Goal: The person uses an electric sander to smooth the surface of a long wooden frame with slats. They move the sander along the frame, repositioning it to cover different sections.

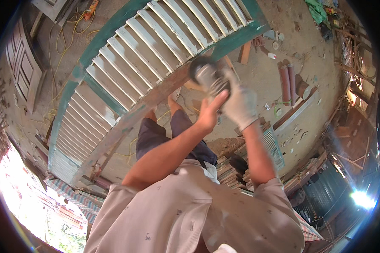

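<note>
Both my hands are on an angle grinder (212, 81), blurred by motion. My left hand (211, 111) is bare and wraps the near end of its body. My right hand (241, 101), in a pale work glove, grips it from the right side. The dark round disc (199, 67) at the far end lies over the near rail of a louvred wooden shutter (156, 92); whether it touches the wood I cannot tell. The shutter has white slats and a green frame, and its near rail shows worn brownish wood along much of its length.
A yellow cord (70, 37) runs over the floor at upper left near an orange power tool (91, 9). Carved wooden panels (23, 67) lean at far left. Reddish cylinders (286, 83), wood strips (297, 107) and a smaller green louvred panel (273, 147) lie to the right.
</note>
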